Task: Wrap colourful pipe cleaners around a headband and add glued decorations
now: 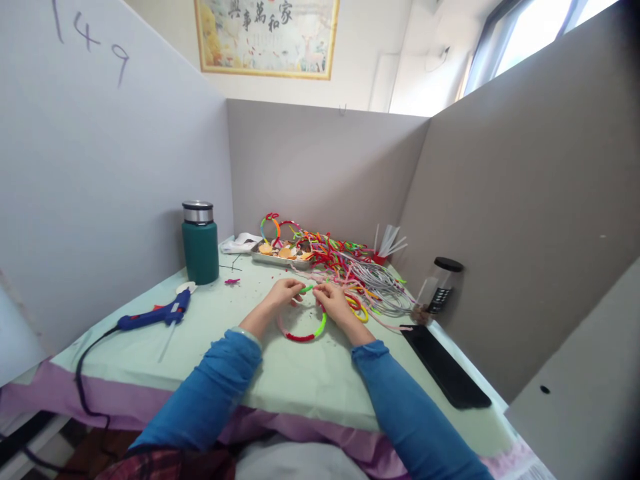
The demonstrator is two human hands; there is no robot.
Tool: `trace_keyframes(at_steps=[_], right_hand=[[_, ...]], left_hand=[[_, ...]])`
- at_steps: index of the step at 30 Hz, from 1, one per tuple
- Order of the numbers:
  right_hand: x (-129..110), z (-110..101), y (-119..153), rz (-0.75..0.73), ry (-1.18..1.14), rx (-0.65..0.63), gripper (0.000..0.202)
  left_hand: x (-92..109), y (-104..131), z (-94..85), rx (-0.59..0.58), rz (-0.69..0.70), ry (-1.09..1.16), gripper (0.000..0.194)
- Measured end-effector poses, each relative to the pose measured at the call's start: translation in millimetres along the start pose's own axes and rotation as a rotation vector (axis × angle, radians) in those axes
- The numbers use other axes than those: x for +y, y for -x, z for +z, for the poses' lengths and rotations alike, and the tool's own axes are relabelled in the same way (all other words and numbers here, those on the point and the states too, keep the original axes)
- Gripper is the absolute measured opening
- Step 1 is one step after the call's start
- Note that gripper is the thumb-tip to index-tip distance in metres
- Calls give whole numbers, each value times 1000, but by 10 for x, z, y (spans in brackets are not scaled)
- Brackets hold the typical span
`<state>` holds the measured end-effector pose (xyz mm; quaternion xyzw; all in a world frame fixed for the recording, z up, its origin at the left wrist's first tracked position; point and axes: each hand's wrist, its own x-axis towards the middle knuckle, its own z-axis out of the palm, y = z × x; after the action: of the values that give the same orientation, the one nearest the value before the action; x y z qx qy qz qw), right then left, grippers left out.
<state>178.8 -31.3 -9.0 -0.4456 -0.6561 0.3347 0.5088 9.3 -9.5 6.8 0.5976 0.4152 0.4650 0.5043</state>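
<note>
Both hands pinch the top of a pipe-cleaner ring (302,325). Left hand (283,292): fingers curled together and closed on the ring's green upper arc, just left of the gap in it. Right hand (334,301): fingers likewise closed, pinching the green end on the other side. The two pinches sit almost touching each other; at this size I cannot tell the individual fingertips apart.

Ring position: flat on the pale green tablecloth (280,373), between my forearms, its red lower arc toward me, pink at left, green at right and on top.

Left to right on the bench:
- blue glue gun (154,316), lying on its side near the left edge, cord trailing off the table, well apart from my hands;
- green flask (200,243), upright, at the rear left;
- metal tray (280,257), behind the hands, holding orange scraps;
- heap of loose pipe cleaners (350,270), just beyond and right of my right hand, one yellow hoop touching my wrist area;
- dark-lidded jar (440,285); black keyboard-like slab (444,367) along the right edge.

Note on technique, as a judgement: joining the ends should go best with both pinches kept close to the gap, twisting the wire tips round each other while the ring stays flat, so the circle does not kink. Loose stems nearby could snag; keep the right wrist clear.
</note>
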Motion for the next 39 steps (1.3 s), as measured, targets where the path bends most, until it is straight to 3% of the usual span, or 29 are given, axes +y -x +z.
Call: trace_keyframes(at_steps=[6, 11, 14, 17, 21, 27, 29, 34, 39], right_hand=[[122, -30, -86, 50, -138, 269, 27], [96, 19, -79, 125, -300, 305, 33], [93, 36, -73, 187, -326, 268, 36], [103, -1, -63, 184, -168, 320, 39], [97, -79, -36, -34, 267, 498, 39], [98, -78, -40, -210, 407, 255, 18], [99, -77, -44, -210, 400, 245, 16], [68, -70, -39, -39, 254, 288, 20], [53, 2, -14, 93, -1, 190, 20]], left_hand=[[86, -7, -13, 140, -160, 250, 20], [168, 11, -11, 127, -226, 476, 15], [195, 32, -20, 82, -169, 561, 15], [191, 34, -54, 43, -59, 587, 16], [179, 35, -97, -15, -1, 537, 21], [228, 99, -73, -195, 0, 457, 24], [251, 113, -58, -206, -2, 475, 27], [266, 92, -26, -123, -31, 519, 36], [181, 26, 2, -53, 45, 531, 32]])
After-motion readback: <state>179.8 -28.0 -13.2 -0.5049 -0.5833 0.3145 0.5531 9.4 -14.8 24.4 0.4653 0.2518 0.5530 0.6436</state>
